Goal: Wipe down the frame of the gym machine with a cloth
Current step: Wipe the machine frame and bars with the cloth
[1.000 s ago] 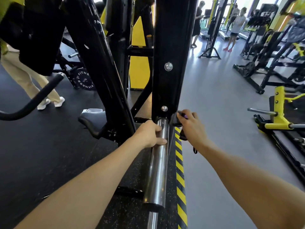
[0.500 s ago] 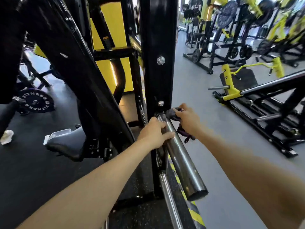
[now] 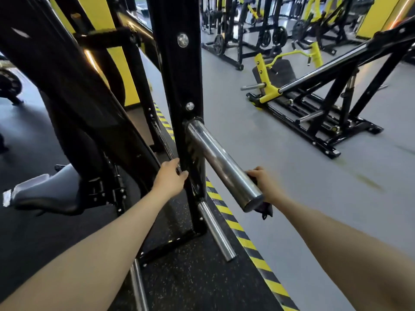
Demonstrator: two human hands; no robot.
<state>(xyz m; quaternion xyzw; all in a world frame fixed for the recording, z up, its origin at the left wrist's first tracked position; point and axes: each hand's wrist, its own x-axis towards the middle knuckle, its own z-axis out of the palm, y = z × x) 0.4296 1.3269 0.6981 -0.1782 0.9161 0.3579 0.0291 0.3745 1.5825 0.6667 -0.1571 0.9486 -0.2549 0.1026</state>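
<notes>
The chrome peg (image 3: 221, 163) juts from the black upright (image 3: 179, 86) of the machine frame, its long axis running from far left at the post down to near right. The right hand (image 3: 262, 184) sits at that near free end, fingers curled round a dark cloth (image 3: 266, 208) which seems pressed to the peg's underside, though mostly hidden. The left hand (image 3: 169, 178) grips the upright's edge just left of the peg. The right hand is best placed for the next stroke along the peg.
</notes>
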